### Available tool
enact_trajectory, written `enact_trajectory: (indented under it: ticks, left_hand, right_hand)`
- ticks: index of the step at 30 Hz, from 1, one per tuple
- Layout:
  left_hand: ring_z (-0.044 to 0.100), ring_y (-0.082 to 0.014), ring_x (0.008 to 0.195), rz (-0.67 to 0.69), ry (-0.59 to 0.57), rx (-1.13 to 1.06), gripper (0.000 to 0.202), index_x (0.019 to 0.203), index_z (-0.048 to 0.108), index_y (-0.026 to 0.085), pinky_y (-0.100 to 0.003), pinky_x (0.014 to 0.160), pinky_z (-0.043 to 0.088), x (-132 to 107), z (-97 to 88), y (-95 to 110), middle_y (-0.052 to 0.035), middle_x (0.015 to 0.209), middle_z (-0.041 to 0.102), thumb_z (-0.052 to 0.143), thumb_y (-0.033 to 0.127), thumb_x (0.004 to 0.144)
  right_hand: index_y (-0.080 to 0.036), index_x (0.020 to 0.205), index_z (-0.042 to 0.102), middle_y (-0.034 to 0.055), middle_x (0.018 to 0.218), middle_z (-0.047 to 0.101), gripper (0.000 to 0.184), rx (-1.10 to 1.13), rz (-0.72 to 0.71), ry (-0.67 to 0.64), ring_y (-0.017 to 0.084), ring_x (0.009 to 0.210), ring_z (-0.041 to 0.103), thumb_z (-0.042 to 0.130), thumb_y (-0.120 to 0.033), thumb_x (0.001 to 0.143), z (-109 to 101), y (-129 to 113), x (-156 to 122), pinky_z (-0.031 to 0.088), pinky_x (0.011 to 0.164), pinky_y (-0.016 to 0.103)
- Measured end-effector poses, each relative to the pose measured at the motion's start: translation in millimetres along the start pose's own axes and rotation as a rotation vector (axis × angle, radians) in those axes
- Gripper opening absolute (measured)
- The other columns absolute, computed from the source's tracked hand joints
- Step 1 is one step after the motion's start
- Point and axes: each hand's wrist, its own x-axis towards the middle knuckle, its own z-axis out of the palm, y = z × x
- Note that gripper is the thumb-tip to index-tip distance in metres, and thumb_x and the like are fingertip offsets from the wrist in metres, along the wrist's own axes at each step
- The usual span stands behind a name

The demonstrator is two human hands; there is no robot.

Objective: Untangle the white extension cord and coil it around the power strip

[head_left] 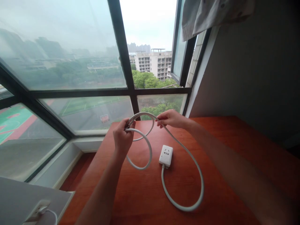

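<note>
Loops of a white power cord [150,150] hang from my left hand [123,134], whose fingers are closed round them above the table. My right hand [172,118] pinches the same cord a little to the right, at about the same height. From there the cord runs down in a wide curve to a white socket block [166,155], which lies on the table with its outlet face up. The plug end of the cord cannot be made out; my left fingers cover part of the bundle.
The reddish-brown wooden table [225,137] reaches to the window frame [161,91]. A window sash [180,47] stands open, with grey cloth [211,15] hanging above it. A wall outlet [38,211] with a white plug is at the lower left.
</note>
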Motion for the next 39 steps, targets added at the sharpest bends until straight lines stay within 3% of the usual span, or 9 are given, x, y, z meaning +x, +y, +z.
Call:
enact_trajectory:
  ticks: [3,7,10,12,19,23,31,35,39]
  left_hand:
    - [0.046,-0.0126,0.058,-0.126,-0.04,-0.161,0.024,0.085,0.062,0.019,-0.022,0.055,0.035,-1.6,8.7,-2.4,0.0023,0.062,0.051,0.055,0.042,0.083]
    - [0.043,-0.0106,0.052,-0.303,-0.135,-0.414,0.028,0.083,0.058,0.018,-0.021,0.048,0.033,-4.9,20.6,-8.6,0.0036,0.06,0.047,0.058,0.046,0.08]
    - [0.044,-0.0099,0.051,-0.352,-0.202,-0.542,0.03,0.084,0.056,0.018,-0.021,0.047,0.033,-7.3,27.0,-13.5,0.0037,0.06,0.048,0.057,0.049,0.08]
    - [0.044,-0.0098,0.05,-0.354,-0.208,-0.55,0.031,0.083,0.055,0.018,-0.021,0.047,0.034,-8.0,29.5,-15.6,0.0033,0.06,0.05,0.057,0.049,0.079]
    - [0.049,-0.0135,0.054,-0.316,-0.144,-0.255,0.027,0.082,0.059,0.02,-0.023,0.051,0.033,-2.9,30.8,-20.7,0.0022,0.059,0.052,0.055,0.047,0.081]
    - [0.056,-0.0198,0.064,-0.215,-0.104,0.087,0.025,0.088,0.061,0.021,-0.026,0.057,0.032,3.3,36.6,-19.1,-0.0035,0.067,0.06,0.048,0.042,0.087]
    - [0.065,-0.0286,0.084,-0.189,-0.167,0.625,0.03,0.105,0.055,0.018,-0.033,0.068,0.041,20.7,62.3,-4.2,-0.0156,0.098,0.067,0.032,0.034,0.096]
    - [0.066,-0.0292,0.085,-0.163,-0.266,0.659,0.028,0.102,0.056,0.018,-0.033,0.068,0.042,21.8,68.7,-6.3,-0.0148,0.095,0.068,0.034,0.033,0.095]
    - [0.066,-0.0278,0.083,-0.072,-0.405,0.562,0.023,0.097,0.057,0.019,-0.031,0.064,0.041,14.8,67.8,-11.2,-0.0117,0.088,0.07,0.04,0.034,0.093]
  right_hand:
    - [-0.013,0.089,0.072,0.0046,0.076,0.072,0.024,0.163,0.037,0.014,0.013,0.066,0.065,0.068,-0.034,0.078,3.6,10.9,-1.1,0.051,0.06,0.024]
    - [-0.013,0.092,0.071,0.0043,0.077,0.07,0.029,0.212,0.036,0.178,0.011,0.063,0.062,0.066,-0.038,0.079,12.8,29.0,-8.9,0.053,0.061,0.025]
    - [-0.015,0.093,0.069,0.0035,0.079,0.069,0.027,0.146,0.028,0.327,0.011,0.063,0.062,0.066,-0.037,0.079,22.3,42.7,-15.5,0.051,0.054,0.022]
    - [-0.016,0.096,0.066,0.0042,0.082,0.07,0.026,0.199,0.043,0.333,0.013,0.07,0.064,0.064,-0.036,0.08,29.1,49.1,-19.3,0.051,0.055,0.021]
    - [-0.016,0.098,0.058,0.0043,0.084,0.068,0.033,0.567,0.124,0.213,0.017,0.08,0.069,0.065,-0.044,0.082,49.0,38.1,-33.9,0.057,0.078,0.034]
    - [-0.019,0.1,0.052,0.0033,0.089,0.062,0.041,0.673,0.116,0.181,0.019,0.079,0.07,0.064,-0.053,0.081,59.7,23.0,-37.2,0.057,0.077,0.037]
    - [-0.021,0.126,0.038,0.0092,0.11,0.058,0.078,0.333,0.115,0.315,0.019,0.087,0.065,0.081,-0.039,0.064,94.0,27.3,-32.0,0.057,0.071,0.032]
    - [-0.02,0.112,0.048,0.0022,0.088,0.065,0.043,0.187,0.134,0.458,0.016,0.071,0.068,0.069,-0.029,0.075,96.0,34.0,-35.2,0.056,0.064,0.029]
    - [-0.019,0.092,0.052,-0.0007,0.07,0.066,0.018,0.186,0.19,0.561,0.015,0.056,0.067,0.057,-0.035,0.084,85.6,47.8,-40.8,0.053,0.053,0.025]
